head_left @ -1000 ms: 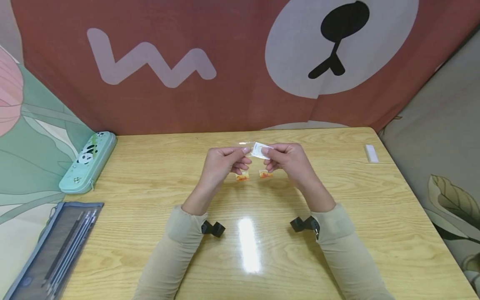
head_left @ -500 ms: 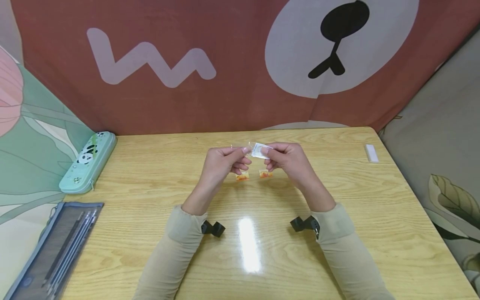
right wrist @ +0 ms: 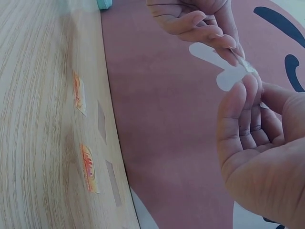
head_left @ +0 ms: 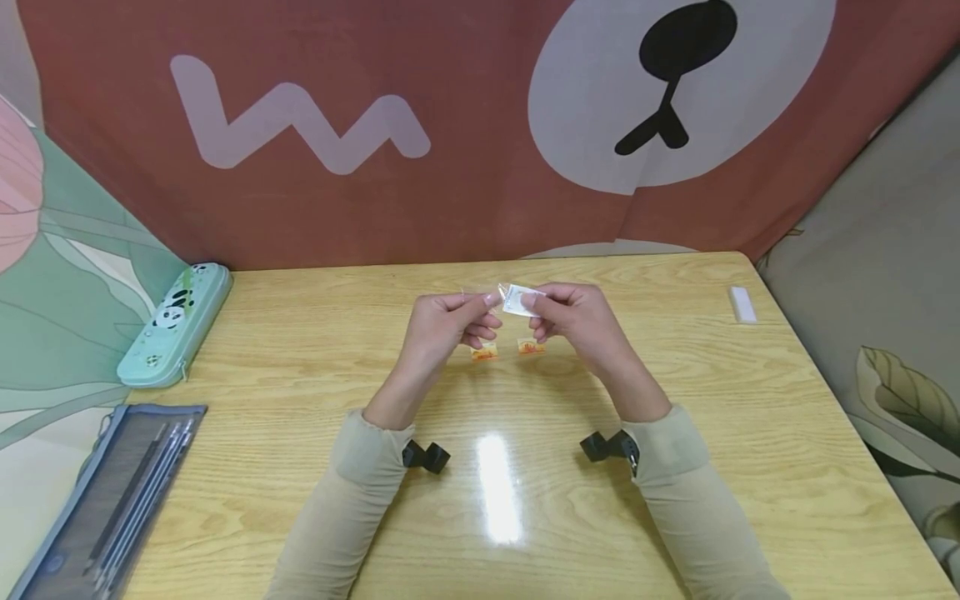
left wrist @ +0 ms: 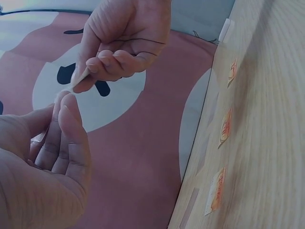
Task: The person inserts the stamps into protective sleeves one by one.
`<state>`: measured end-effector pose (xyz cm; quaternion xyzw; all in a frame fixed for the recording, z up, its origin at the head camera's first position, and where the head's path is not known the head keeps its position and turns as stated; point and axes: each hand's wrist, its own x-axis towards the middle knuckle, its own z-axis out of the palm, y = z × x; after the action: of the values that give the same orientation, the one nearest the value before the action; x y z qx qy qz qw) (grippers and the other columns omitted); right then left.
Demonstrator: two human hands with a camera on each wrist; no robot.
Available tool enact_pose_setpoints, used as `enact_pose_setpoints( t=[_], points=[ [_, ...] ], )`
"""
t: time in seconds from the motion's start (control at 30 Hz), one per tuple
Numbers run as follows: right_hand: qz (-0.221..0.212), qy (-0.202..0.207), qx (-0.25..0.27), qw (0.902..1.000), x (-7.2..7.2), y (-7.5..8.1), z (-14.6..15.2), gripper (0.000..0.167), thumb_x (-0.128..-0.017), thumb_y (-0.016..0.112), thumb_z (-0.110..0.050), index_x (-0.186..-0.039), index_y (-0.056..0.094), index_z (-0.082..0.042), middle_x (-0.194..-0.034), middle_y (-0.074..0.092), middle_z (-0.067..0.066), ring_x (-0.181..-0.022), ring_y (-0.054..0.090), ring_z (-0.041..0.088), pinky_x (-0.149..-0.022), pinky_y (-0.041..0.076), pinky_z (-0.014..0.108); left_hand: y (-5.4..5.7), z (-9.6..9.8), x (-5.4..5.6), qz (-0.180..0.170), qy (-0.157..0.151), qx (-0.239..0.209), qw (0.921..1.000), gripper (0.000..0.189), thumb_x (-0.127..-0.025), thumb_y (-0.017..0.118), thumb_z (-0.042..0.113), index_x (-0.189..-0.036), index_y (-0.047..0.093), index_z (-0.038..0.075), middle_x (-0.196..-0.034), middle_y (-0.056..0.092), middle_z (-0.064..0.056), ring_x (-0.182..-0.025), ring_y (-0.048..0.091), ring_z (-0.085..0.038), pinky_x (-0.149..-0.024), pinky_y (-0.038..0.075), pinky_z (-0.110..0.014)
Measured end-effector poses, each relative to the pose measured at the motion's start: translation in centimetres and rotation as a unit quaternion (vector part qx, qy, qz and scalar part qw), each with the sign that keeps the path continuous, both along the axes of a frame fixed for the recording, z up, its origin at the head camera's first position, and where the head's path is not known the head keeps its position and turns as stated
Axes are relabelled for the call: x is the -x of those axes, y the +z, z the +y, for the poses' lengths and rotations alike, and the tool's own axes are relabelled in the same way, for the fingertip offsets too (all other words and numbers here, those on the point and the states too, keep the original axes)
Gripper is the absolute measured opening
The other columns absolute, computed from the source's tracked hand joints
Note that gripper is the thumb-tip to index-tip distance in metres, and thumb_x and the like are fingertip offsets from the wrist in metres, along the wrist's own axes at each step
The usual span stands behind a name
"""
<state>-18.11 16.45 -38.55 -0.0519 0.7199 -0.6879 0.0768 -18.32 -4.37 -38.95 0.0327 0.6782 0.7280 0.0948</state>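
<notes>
In the head view, my left hand (head_left: 444, 327) pinches a clear plastic film (head_left: 495, 293) between thumb and index finger. My right hand (head_left: 587, 321) pinches a small white printed packet (head_left: 517, 300), its thumb on top. The film meets the packet's left edge between the hands; whether they are one piece cannot be told. Both hands are held above the table, fingertips close together. Small orange-and-white pieces lie beneath them, one (head_left: 485, 352) under the left fingers and another (head_left: 531, 346) under the right. The left wrist view shows a third piece (left wrist: 217, 191).
At the far left of the wooden table (head_left: 300, 500) lies a mint pencil case (head_left: 176, 325) with pandas. Nearer is a blue-edged mesh pouch (head_left: 112, 500) holding several pens or pencils. A white eraser-like block (head_left: 743, 306) lies at the right. Behind hangs a red-brown cloth (head_left: 480, 200).
Both hands stay nearly in place. The clear film has shifted a little at the left fingertips, and its glint now stands upright beside the white packet.
</notes>
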Motion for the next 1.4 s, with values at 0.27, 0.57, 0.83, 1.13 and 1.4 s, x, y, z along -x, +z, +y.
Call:
enact_pose_setpoints(
  t=[0.27, 0.57, 0.83, 1.13, 1.4],
  points=[
    [-0.007, -0.002, -0.002, 1.0000, 0.06, 0.04, -0.01, 0.027, -0.099, 0.067, -0.017, -0.111, 0.068, 0.007, -0.067, 0.064, -0.004, -0.058, 0.062, 0.007, -0.060, 0.060, 0.023, -0.07, 0.06, 0.07, 0.001, 0.004, 0.000, 1.0000, 0.028, -0.094, 0.074, 0.024, -0.106, 0.077, -0.002, -0.070, 0.075, 0.000, -0.060, 0.071, -0.010, -0.052, 0.057, -0.021],
    [-0.015, -0.006, -0.007, 0.9998, 0.07, 0.00, -0.04, 0.027, -0.099, 0.067, -0.017, -0.110, 0.068, 0.007, -0.066, 0.064, -0.004, -0.057, 0.061, 0.007, -0.060, 0.060, 0.023, -0.05, 0.15, 0.12, -0.002, 0.009, 0.000, 1.0000, 0.030, -0.094, 0.075, 0.022, -0.109, 0.076, -0.003, -0.070, 0.075, 0.001, -0.060, 0.071, -0.009, -0.052, 0.057, -0.020],
    [-0.013, -0.004, -0.003, 0.9999, 0.15, -0.04, -0.13, 0.026, -0.099, 0.066, -0.016, -0.108, 0.067, 0.008, -0.066, 0.064, -0.004, -0.057, 0.062, 0.007, -0.059, 0.060, 0.023, -0.06, 0.16, 0.11, -0.004, 0.007, 0.005, 1.0000, 0.028, -0.093, 0.076, 0.023, -0.107, 0.077, -0.001, -0.070, 0.074, 0.000, -0.060, 0.071, -0.010, -0.052, 0.057, -0.021],
    [-0.002, 0.003, -0.011, 0.9999, 0.09, -0.04, -0.04, 0.027, -0.100, 0.066, -0.018, -0.112, 0.068, 0.006, -0.069, 0.064, -0.003, -0.060, 0.062, 0.008, -0.063, 0.061, 0.024, -0.06, -0.04, 0.08, -0.005, 0.008, 0.006, 0.9999, 0.029, -0.093, 0.075, 0.025, -0.104, 0.077, -0.002, -0.069, 0.075, 0.000, -0.059, 0.071, -0.011, -0.052, 0.057, -0.021],
    [-0.007, 0.005, -0.018, 0.9998, 0.07, 0.01, -0.07, 0.027, -0.099, 0.066, -0.016, -0.111, 0.068, 0.008, -0.068, 0.064, -0.003, -0.059, 0.062, 0.007, -0.060, 0.060, 0.023, 0.06, -0.15, 0.03, -0.004, 0.004, 0.009, 0.9999, 0.028, -0.093, 0.075, 0.023, -0.102, 0.077, -0.004, -0.069, 0.074, -0.001, -0.060, 0.072, -0.011, -0.052, 0.058, -0.021]
  ],
)
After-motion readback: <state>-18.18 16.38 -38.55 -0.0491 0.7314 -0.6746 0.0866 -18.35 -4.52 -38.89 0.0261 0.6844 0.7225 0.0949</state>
